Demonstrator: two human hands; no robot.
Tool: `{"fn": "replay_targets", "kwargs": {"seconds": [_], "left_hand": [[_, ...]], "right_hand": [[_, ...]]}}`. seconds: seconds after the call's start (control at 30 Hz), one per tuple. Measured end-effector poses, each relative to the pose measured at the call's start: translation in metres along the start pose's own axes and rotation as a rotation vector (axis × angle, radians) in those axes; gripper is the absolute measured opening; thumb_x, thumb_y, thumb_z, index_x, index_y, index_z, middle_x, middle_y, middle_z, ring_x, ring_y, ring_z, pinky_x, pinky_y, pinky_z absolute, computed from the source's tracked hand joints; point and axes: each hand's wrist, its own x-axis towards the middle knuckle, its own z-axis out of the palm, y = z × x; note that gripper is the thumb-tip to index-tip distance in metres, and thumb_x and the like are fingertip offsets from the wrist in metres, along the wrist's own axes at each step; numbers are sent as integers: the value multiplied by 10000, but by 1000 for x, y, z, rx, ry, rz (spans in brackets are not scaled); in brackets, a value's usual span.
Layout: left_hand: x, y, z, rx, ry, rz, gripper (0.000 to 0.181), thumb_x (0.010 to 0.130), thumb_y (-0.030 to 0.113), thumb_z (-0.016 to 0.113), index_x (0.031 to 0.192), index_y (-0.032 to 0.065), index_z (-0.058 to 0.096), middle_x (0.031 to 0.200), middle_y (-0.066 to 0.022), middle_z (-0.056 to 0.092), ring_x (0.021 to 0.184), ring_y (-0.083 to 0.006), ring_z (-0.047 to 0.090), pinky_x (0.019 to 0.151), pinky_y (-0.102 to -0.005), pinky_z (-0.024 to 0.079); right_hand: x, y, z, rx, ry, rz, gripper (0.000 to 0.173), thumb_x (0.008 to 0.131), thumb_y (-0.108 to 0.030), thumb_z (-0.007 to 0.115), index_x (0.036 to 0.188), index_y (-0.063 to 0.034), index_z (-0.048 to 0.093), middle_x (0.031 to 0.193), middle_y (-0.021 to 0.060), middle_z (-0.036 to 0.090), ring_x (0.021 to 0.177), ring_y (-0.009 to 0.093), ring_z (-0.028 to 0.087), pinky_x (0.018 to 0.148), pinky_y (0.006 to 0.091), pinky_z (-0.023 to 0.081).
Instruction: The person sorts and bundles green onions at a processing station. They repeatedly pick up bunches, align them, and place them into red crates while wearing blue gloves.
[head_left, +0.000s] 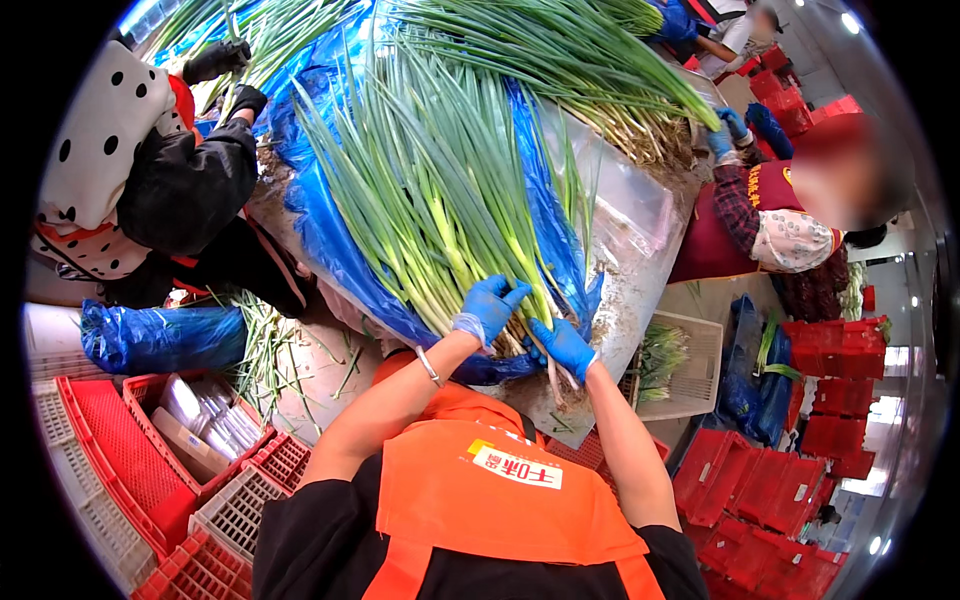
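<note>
A large heap of scallions (442, 180) lies before me on blue plastic sheeting (319, 217), green tops pointing away and white root ends towards me. My left hand (487, 311), in a blue glove, rests against the stalks near their lower ends; whether its fingers grip any is unclear. My right hand (564, 346), also gloved in blue, is closed around a few scallion stalks, and their roots (559, 386) hang out below it. Both hands are close together at the near edge of the metal table (626, 300).
At left, a co-worker in black gloves (217, 61) handles scallions; another in blue gloves (724, 139) holds some at right. A pale crate (690, 375) containing greens stands below the table. Red crates (780, 480) are stacked at right; a blue plastic roll (161, 337) lies left.
</note>
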Motion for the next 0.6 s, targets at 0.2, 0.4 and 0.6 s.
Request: {"fn": "replay_targets", "kwargs": {"seconds": [0.2,0.4,0.6], "left_hand": [[-44,-2,9,408,-104,585,158,758,65,632,910,90,664,860,-103,635,787,-258,615,682,-340,493],[-41,-11,-5,-124,-68,209,116,828,50,596,931,21,640,891,-98,662,833,-197,628,769,-308,495],[-34,-13,6,-555,18,-52,215,911,207,523,905,0,584,815,-63,626,738,-155,596,705,-283,484]], "right_hand": [[10,18,-1,-60,-44,-55,424,886,-416,517,883,-2,606,673,66,594,562,124,542,521,268,443],[6,17,-3,56,-105,-3,342,885,-346,523,938,-16,598,707,51,584,599,134,546,541,288,451],[-5,-4,-2,-13,-144,77,321,885,-292,519,1008,-1,579,773,71,586,628,143,540,592,281,450]]}}
